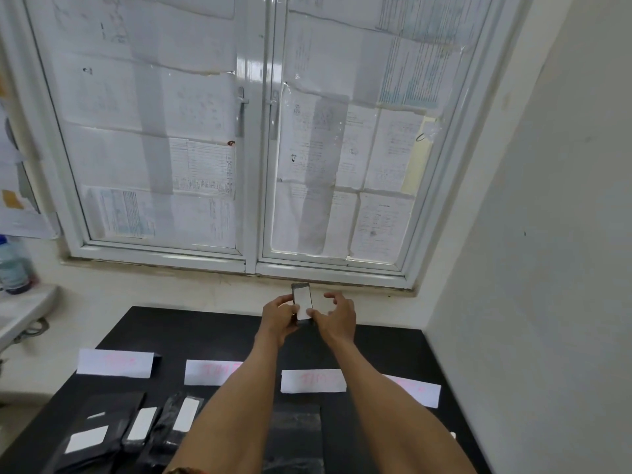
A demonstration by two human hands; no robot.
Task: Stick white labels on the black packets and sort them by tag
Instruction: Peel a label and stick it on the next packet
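Between both hands: black packet, left hand gripping, right hand thumb touching.

The far strip of the black table, toward its back edge, is left bare. Passage along the middle is broken by four white tags, and the near left corner is crowded with labelled packets.

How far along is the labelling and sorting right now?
Done: three labelled packets lie at the table's near left, below the leftmost tag. In hand: the left hand holds a packet upright while the right hand presses its white label on. Left: placing that packet by a tag; the other three tags have no labelled packets visible.
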